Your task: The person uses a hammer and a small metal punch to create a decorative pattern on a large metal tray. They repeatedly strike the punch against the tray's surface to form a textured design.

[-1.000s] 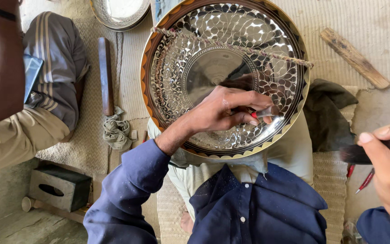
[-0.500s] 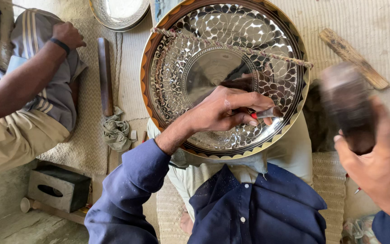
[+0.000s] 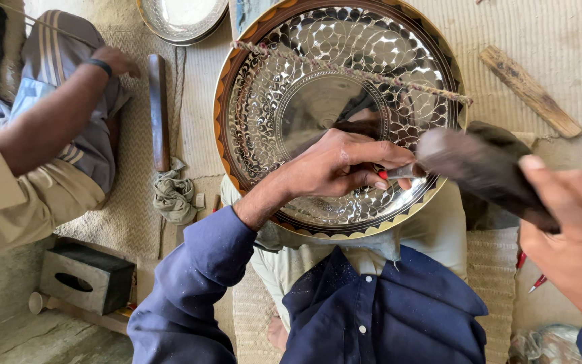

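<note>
Chisel pinched in our left hand, tip on the engraved tray filling mid-frame on our lap. Right hand grips the blurred mallet; we'd keep strikes light and the tool steady, probably.

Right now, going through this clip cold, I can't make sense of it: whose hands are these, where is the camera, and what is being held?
The camera sits on a person's head and looks down at their lap. Their left hand pinches a small metal punch against a large round engraved metal tray resting on their knees. Their right hand grips a dark mallet-like tool, blurred with motion, close to the punch's end. A twisted cord lies across the tray. On the mat lie a wooden stick, a dark bar and a knotted rag. At the left sits another person, one arm showing. A second tray's rim shows at the top.
</note>
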